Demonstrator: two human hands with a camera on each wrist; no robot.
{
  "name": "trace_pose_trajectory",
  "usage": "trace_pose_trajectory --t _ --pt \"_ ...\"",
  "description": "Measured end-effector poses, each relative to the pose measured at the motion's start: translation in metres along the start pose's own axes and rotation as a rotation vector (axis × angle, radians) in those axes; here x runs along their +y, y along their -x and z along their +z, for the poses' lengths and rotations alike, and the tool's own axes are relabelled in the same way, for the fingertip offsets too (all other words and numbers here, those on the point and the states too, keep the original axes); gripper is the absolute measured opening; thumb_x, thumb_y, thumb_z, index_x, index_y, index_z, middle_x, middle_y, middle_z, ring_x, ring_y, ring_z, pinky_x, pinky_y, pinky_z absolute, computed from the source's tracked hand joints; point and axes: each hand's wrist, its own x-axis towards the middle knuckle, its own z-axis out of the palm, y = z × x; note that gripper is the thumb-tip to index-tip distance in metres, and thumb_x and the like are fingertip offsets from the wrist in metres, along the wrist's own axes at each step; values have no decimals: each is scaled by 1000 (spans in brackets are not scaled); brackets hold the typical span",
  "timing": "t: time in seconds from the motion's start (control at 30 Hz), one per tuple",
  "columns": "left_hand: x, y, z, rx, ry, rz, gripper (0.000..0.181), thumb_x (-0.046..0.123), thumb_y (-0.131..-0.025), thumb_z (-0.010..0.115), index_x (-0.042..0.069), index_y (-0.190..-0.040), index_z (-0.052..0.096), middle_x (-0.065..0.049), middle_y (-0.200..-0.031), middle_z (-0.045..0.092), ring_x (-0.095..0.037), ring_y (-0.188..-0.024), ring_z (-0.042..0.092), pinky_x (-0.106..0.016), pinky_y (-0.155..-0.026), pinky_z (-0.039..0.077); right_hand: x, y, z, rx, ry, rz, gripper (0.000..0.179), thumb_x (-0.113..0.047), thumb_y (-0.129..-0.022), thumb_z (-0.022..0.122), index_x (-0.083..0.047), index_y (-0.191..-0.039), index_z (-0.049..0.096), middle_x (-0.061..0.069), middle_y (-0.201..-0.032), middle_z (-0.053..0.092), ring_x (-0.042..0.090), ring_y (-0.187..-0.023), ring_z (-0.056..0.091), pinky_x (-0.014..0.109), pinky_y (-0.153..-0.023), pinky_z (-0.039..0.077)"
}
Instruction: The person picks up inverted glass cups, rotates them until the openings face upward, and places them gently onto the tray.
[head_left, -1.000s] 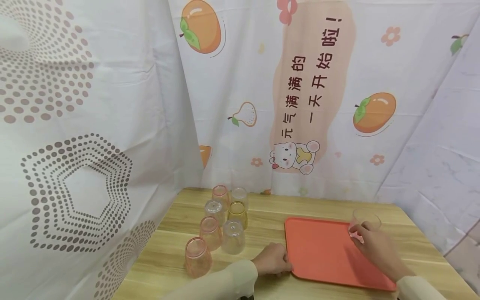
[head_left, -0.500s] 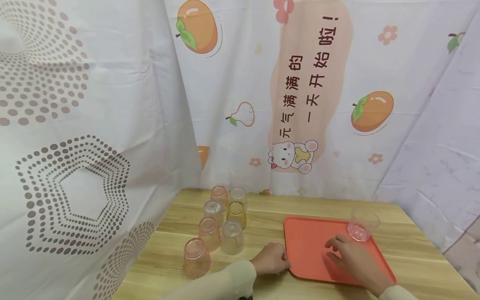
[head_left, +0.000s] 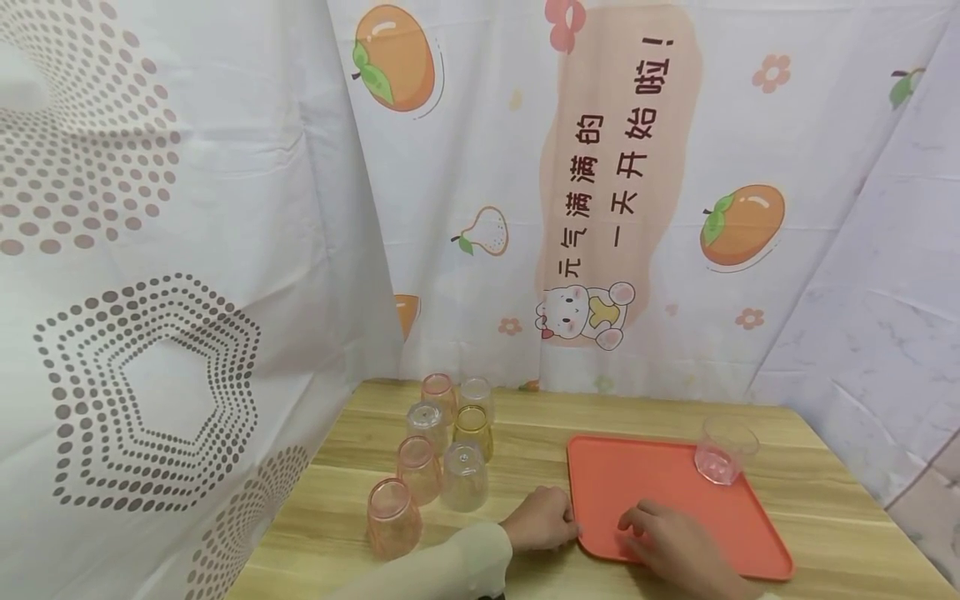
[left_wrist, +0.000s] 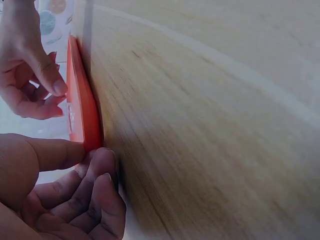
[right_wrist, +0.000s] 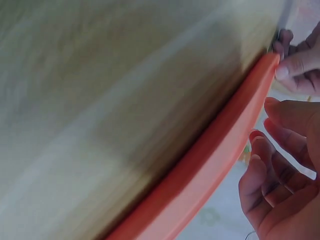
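Observation:
My left hand (head_left: 542,521) pinches the near-left corner of a red-orange tray (head_left: 637,475) lying on the table; the left wrist view shows thumb (left_wrist: 57,154) and forefinger meeting at its rim. My right hand (head_left: 667,542) hovers over the near part of the tray, fingers loosely bent and nothing between them. In the right wrist view, its fingertips (right_wrist: 256,135) are close by the tray's edge. A clear pinkish plastic cup (head_left: 723,458) stands in the tray's far-right corner, its wide mouth upward.
Left of the tray, several see-through cups stand upside down in two rows: pink ones (head_left: 394,521), clear ones (head_left: 465,479) and a yellow one (head_left: 472,433). Behind the wooden table (head_left: 525,425) hangs a printed curtain (head_left: 450,317), with another patterned sheet (head_left: 225,250) along the left.
My right hand has let go of the clear cup at the tray's far-right corner and drawn back toward the near left. The left hand stays at the tray's corner.

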Motion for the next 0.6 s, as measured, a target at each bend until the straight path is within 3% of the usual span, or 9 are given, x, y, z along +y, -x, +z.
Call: trace_pose_trajectory --t 0.27,0.6 --pt "-2 -1 2 32 -29 26 42 13 -93 74 11 -53 60 9 -43 50 -3 -35 42 -20 -37 32 -10 0 11 -44 -82 -17 16 -22 -83 85 -27 -90 72 -21 -84 56 -7 -72 48 24 -56 44" --pt "-3 -1 1 26 -19 19 43 15 -92 74 13 -53 58 10 -42 47 -3 -35 40 -19 -38 29 -13 -1 19 -93 -179 -86 21 -12 -81 86 -26 -85 71 -22 -85 57 -6 -75 54 22 -58 47"
